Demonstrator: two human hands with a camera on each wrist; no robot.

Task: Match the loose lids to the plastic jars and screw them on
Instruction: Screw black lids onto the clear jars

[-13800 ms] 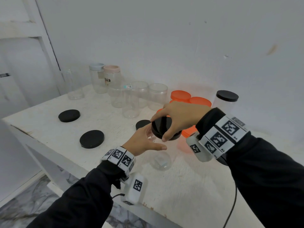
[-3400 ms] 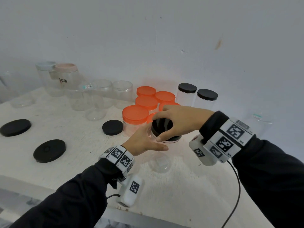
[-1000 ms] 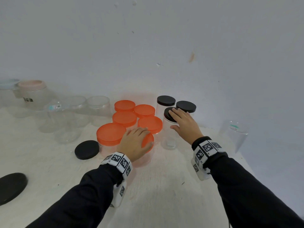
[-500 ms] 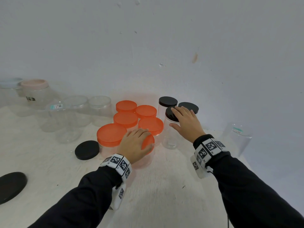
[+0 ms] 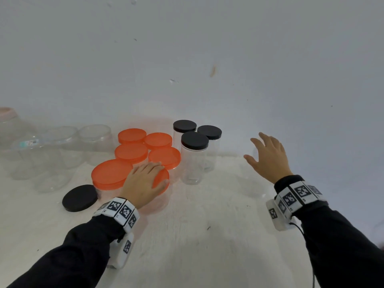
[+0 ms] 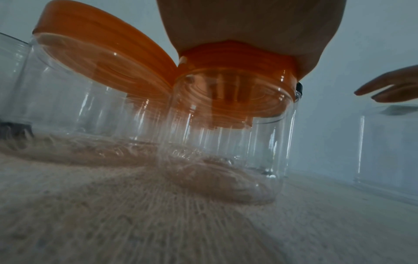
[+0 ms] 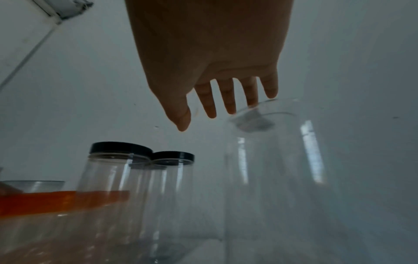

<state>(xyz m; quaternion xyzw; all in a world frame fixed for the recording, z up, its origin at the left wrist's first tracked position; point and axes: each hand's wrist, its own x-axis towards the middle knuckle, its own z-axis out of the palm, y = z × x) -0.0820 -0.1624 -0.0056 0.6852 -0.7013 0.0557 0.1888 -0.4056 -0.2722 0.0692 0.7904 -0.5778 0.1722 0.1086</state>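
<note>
My left hand [image 5: 150, 176] lies palm down on the orange lid [image 5: 163, 179] of a clear jar [image 6: 226, 142] at the front of the orange-lidded group. My right hand [image 5: 254, 149] hovers to the right, fingers spread and holding nothing. In the right wrist view its fingertips [image 7: 230, 109] hang just over the rim of a tall clear jar [image 7: 271, 169] with no lid. Three clear jars with black lids [image 5: 194, 140] stand between the hands. A loose black lid [image 5: 80, 197] lies flat left of my left wrist.
Several more orange-lidded jars [image 5: 131, 152] cluster behind my left hand. Several lidless clear jars [image 5: 62, 146] stand at the far left. The white table [image 5: 207, 235] meets a white wall [image 5: 207, 69] close behind the jars.
My right hand has let go of the front black-lidded jar and swung right, over the lidless jar. My left hand has stayed on the orange lid.
</note>
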